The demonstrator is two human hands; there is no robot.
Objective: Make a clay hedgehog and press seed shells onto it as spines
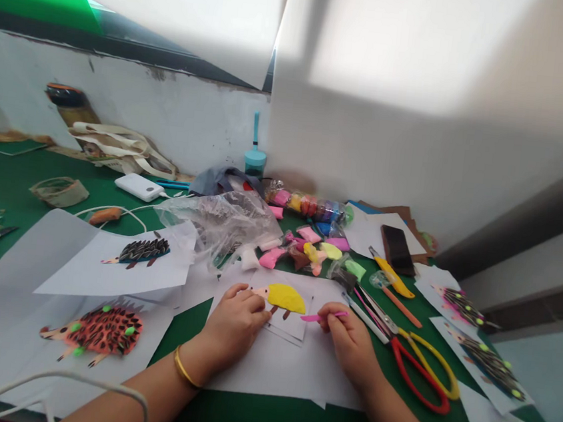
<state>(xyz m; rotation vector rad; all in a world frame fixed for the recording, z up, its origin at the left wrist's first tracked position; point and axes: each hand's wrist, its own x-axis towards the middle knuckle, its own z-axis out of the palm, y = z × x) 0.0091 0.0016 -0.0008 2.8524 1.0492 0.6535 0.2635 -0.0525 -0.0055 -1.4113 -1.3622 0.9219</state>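
Hands [236, 319] touch paper [294, 331] and pink tool [310, 318], any lettering unreadable.

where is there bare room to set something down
Bare green table shows below the large white sheet under the yellow clay animal and, back left, left of the round beige object. It's crowded beyond the animal: clay packets and a plastic bag.

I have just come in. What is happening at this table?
A person has both hands at a yellow-backed animal figure on white paper. The left hand is at the figure's head; the right hand holds a small pink tool near its other end. Coloured packets lie behind, scissors to the right. Other animal pictures lie on both sides.
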